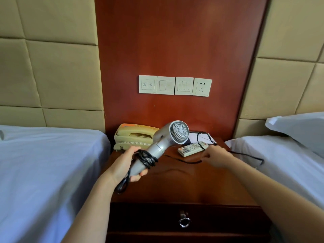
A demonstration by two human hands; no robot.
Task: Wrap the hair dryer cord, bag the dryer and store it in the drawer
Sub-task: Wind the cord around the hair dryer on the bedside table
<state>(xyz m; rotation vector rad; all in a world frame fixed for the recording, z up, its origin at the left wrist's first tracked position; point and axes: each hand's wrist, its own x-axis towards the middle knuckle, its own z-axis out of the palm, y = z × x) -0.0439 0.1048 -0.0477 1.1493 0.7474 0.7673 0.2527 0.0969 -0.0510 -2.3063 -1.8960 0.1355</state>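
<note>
Black cord [147, 159] lies partly coiled round the silver plastic hair dryer [175, 135] gripped by the left hand [125, 163]; the right hand [216, 157] pinches the slack. Bagging and storing remain.

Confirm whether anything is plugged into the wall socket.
No, the wall socket shows bare holes with no plug in it.

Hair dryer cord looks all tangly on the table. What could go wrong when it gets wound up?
1. The free part of the cord seems to lie across the remote. Pulling it in with the right hand could drag the remote off the nightstand.
2. The coils round the hair dryer handle look loose and might slip off by the left hand.
</note>
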